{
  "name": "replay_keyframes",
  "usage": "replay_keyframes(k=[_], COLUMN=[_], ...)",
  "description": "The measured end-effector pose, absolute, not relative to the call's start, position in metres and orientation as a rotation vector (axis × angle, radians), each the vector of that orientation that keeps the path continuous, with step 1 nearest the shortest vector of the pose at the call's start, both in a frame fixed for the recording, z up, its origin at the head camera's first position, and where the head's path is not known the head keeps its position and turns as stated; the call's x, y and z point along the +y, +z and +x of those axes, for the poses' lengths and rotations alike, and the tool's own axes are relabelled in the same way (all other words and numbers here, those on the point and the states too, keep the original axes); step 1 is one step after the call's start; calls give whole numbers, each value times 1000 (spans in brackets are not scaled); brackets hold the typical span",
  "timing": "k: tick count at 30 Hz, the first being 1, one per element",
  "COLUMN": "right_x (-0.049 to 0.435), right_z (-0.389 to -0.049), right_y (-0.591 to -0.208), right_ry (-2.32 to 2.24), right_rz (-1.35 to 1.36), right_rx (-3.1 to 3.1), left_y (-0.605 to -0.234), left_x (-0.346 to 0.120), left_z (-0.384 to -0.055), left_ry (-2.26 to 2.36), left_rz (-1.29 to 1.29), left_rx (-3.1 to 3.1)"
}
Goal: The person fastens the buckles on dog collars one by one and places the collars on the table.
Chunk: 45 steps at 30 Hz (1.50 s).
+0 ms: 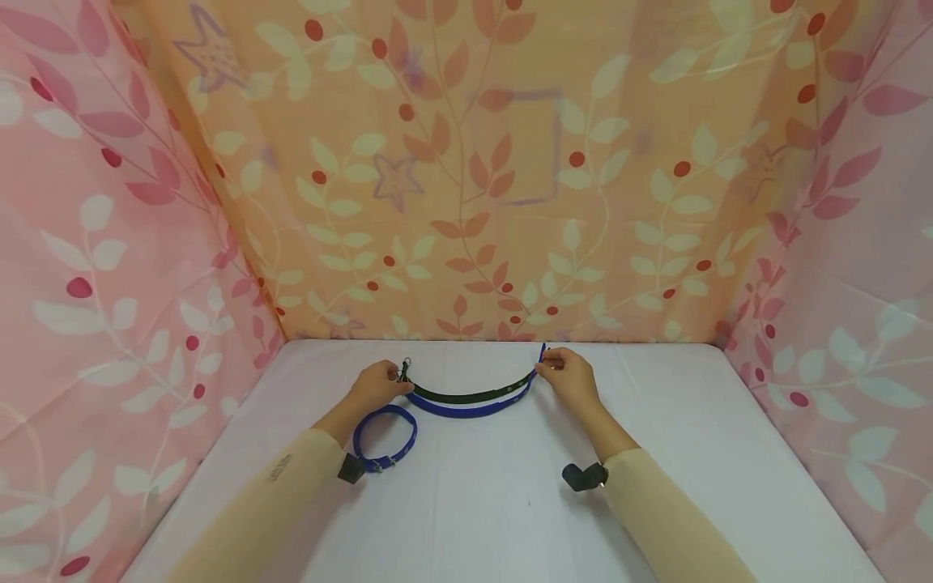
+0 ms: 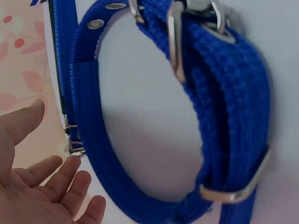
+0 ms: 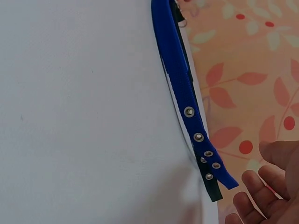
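Note:
Two unbuckled collars, one dark green [image 1: 455, 398] and one blue [image 1: 466, 412], run side by side in a shallow curve between the hands. Their buckles [image 2: 72, 144] are at my left hand [image 1: 379, 385]; its thumb and fingers are spread apart, with a fingertip close to the metal. Whether it touches is hard to tell. By the tail ends with metal eyelets [image 3: 198, 137] is my right hand [image 1: 570, 379], fingers loosely bent and thumb apart. In the right wrist view both tail tips show free of the fingers. A buckled blue collar [image 1: 355, 433] forms a loop beside my left wrist.
A white table [image 1: 481, 518] lies beneath everything. Patterned cloth stands behind as an orange back wall [image 1: 466, 243], with pink cloth walls [image 1: 131, 267] at the sides. Dark wrist cameras [image 1: 583, 477] sit below both forearms, the left one close to the looped collar.

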State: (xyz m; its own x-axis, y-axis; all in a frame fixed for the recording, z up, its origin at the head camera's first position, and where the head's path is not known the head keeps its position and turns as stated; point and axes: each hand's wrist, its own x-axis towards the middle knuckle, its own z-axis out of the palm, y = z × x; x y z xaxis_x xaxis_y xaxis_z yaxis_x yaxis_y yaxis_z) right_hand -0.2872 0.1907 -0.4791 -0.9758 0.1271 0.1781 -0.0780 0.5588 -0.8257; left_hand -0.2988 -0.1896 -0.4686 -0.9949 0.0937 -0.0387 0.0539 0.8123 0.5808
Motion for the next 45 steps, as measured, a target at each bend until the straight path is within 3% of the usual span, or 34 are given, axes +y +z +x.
replay_keyframes(k=[17, 31, 45], right_x=[192, 182, 177], right_z=[-306, -310, -307], right_y=[-515, -509, -507], right_ry=[1286, 1192, 1448], right_rz=[-182, -269, -216], right_rx=[-2699, -2721, -2570], left_y=[-488, -483, -488], left_x=[-186, -173, -173], left_z=[-302, -300, -302], left_ry=[896, 955, 994], left_rz=[-81, -165, -155], left_rx=[2951, 2947, 2913])
